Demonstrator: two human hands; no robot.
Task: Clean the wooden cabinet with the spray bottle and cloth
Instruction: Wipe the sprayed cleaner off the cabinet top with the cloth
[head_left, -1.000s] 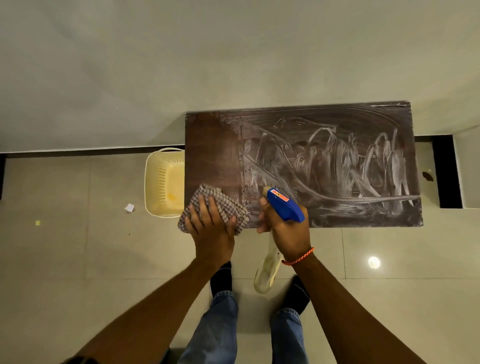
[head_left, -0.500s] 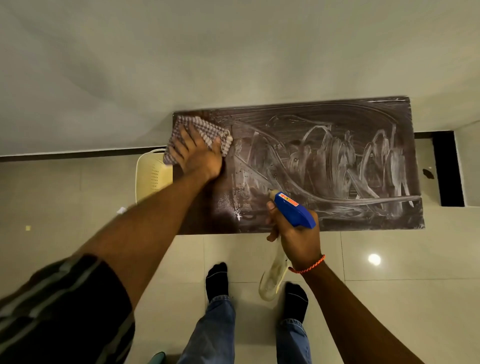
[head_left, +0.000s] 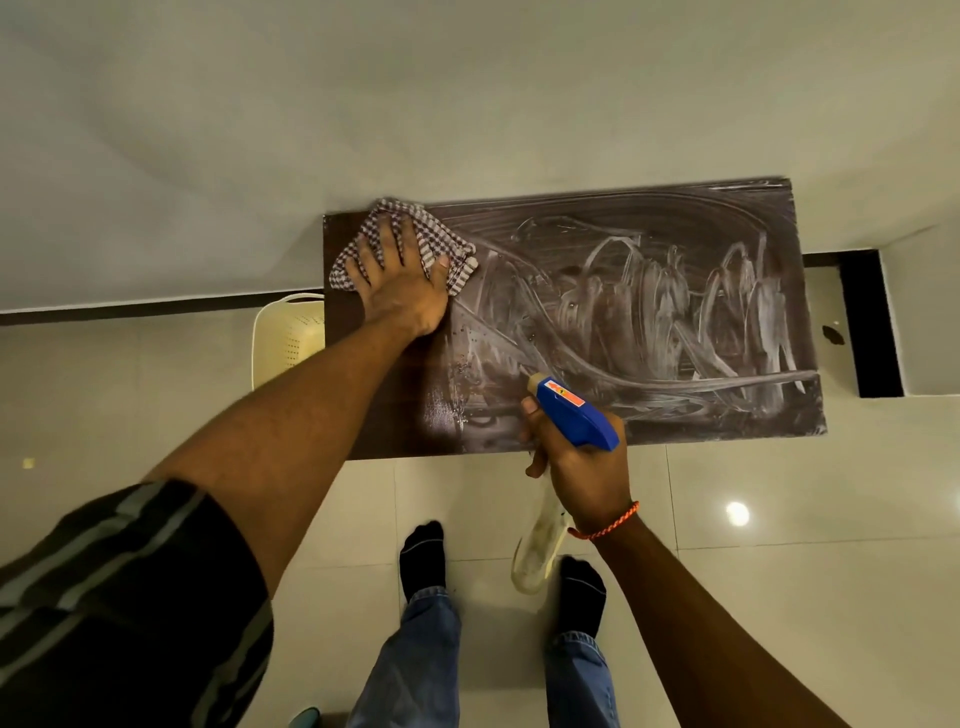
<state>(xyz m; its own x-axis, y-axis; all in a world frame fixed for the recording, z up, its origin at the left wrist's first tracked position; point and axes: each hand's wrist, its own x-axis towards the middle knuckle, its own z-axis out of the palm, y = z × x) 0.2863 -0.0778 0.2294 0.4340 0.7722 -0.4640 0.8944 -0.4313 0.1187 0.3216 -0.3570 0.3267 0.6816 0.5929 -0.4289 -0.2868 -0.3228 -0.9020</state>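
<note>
Right hand (head_left: 576, 467) is curled round the spray bottle (head_left: 576, 413) at the wooden cabinet's (head_left: 623, 218) near edge. Left hand (head_left: 402, 283) presses flat on the cloth (head_left: 447, 239) in the far-left corner. Risk imo: the smeary film on the right dries streaky.
</note>
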